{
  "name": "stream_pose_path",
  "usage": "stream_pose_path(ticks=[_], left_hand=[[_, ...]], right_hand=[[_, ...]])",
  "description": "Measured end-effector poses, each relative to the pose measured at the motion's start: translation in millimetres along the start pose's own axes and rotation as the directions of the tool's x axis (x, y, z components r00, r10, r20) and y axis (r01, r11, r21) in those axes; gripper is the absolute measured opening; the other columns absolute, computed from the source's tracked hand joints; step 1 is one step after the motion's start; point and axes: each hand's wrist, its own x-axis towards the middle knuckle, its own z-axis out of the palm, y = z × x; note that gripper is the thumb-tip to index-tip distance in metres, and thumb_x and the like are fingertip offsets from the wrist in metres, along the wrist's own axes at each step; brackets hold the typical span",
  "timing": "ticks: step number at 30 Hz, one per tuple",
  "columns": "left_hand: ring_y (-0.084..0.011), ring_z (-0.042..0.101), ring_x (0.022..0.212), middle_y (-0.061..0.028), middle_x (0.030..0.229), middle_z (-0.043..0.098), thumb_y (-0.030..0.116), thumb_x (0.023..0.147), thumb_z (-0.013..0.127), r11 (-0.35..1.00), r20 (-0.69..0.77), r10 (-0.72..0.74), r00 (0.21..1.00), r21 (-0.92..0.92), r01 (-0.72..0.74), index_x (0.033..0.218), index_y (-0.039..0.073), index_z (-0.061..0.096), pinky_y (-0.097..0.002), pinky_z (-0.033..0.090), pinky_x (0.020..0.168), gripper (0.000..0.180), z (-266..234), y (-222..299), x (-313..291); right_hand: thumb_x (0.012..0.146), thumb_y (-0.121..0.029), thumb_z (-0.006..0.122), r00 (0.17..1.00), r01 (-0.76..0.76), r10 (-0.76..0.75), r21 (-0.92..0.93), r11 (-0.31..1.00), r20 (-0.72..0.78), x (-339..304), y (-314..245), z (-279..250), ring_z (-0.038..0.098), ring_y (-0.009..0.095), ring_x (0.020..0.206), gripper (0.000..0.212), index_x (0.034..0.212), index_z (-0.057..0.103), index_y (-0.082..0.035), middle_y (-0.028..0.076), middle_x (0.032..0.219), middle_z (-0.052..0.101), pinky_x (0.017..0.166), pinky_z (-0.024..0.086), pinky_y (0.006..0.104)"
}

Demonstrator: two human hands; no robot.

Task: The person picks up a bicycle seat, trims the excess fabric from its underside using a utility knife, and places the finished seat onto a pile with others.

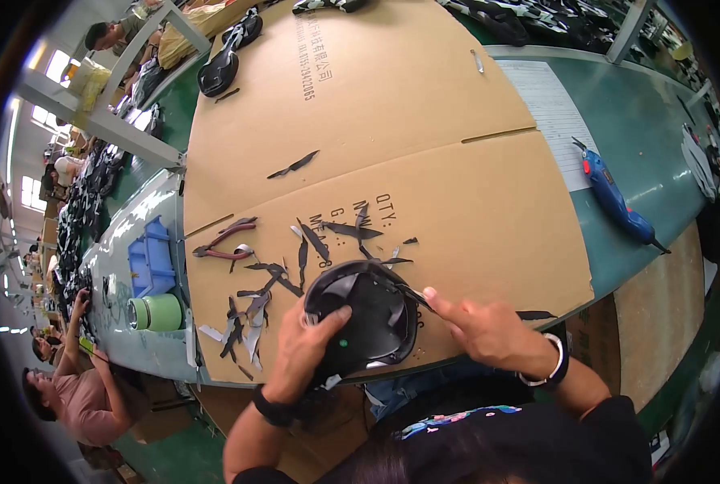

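Note:
Near the table's front edge, my left hand grips a black, hollow, rounded piece by its left rim. My thumb lies inside it, near a small green dot. At the opposite rim, my right hand is closed around a thin, dark, pointed thing, mostly hidden by the fingers, with the index finger stretched along it. Its tip touches or nearly touches the rim. Dark offcut strips are scattered beyond and to the left of the piece. Red-handled pliers lie left of them.
Flat cardboard covers the green table. A blue corded power tool lies at the right beside a printed sheet. On the left stand a blue bin and a green cup. Other people sit further left.

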Motion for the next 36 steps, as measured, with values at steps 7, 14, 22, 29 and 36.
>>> stream_pose_path(ticks=[7, 14, 22, 29, 36], left_hand=[[-0.0133, 0.060, 0.091, -0.0062, 0.104, 0.066, 0.011, 0.086, 0.067, 0.962, -0.256, 0.040, 0.966, -0.251, -0.106, 0.117, -0.002, 0.059, -0.0262, 0.047, 0.083, 0.034, 38.7, -26.2, -36.0], [-0.0141, 0.057, 0.090, -0.0075, 0.098, 0.061, 0.014, 0.089, 0.070, 0.936, -0.610, 0.318, 0.726, 0.080, -0.343, 0.108, -0.002, 0.055, -0.0258, 0.044, 0.082, 0.030, 85.8, -54.7, -70.6], [-0.0138, 0.059, 0.096, -0.0088, 0.109, 0.066, 0.020, 0.090, 0.067, 0.979, -0.275, 0.139, 0.951, -0.108, -0.174, 0.118, -0.005, 0.058, -0.0279, 0.046, 0.087, 0.039, 50.9, -35.2, -60.6], [-0.0238, 0.065, 0.102, -0.0123, 0.117, 0.063, 0.025, 0.098, 0.054, 0.770, 0.228, 0.081, 0.970, -0.633, 0.084, 0.125, 0.003, 0.053, -0.0414, 0.054, 0.089, 0.035, -51.0, 43.4, 129.8], [-0.0163, 0.060, 0.084, -0.0052, 0.092, 0.063, 0.034, 0.090, 0.067, 0.391, -0.661, 0.090, 0.745, -0.664, -0.637, 0.095, 0.008, 0.057, -0.0295, 0.053, 0.076, 0.029, -261.1, 69.9, 288.2]], right_hand=[[0.088, -0.007, 0.058, 0.993, -0.113, 0.115, 0.231, 0.966, 0.004, -36.8, -19.6, 23.5, 0.060, 0.039, 0.065, 0.068, 0.148, 0.028, -0.012, 0.019, 0.079, 0.061, 0.058, 0.048, 0.0469], [0.093, -0.014, 0.054, 0.886, -0.464, 0.391, 0.513, 0.722, 0.251, -66.8, -45.6, 14.7, 0.063, 0.044, 0.080, 0.061, 0.146, 0.026, -0.010, 0.024, 0.092, 0.065, 0.070, 0.050, 0.0486], [0.094, -0.009, 0.053, 0.747, -0.215, 0.617, 0.787, 0.578, -0.248, -71.7, -15.4, -18.3, 0.056, 0.012, 0.062, 0.056, 0.144, 0.030, -0.008, 0.010, 0.093, 0.063, 0.057, 0.048, 0.0246], [0.088, -0.011, 0.063, 0.747, -0.200, 0.419, 0.426, 0.882, -0.516, -24.8, 12.2, -95.1, 0.047, 0.005, 0.056, 0.040, 0.126, 0.051, -0.004, 0.000, 0.078, 0.056, 0.051, 0.041, 0.0223], [0.083, -0.015, 0.069, 0.705, 0.019, 0.485, 0.698, 0.715, -0.516, 84.7, 106.6, -185.2, 0.052, 0.008, 0.063, 0.029, 0.106, 0.056, -0.003, 0.000, 0.078, 0.055, 0.057, 0.045, 0.0230]])
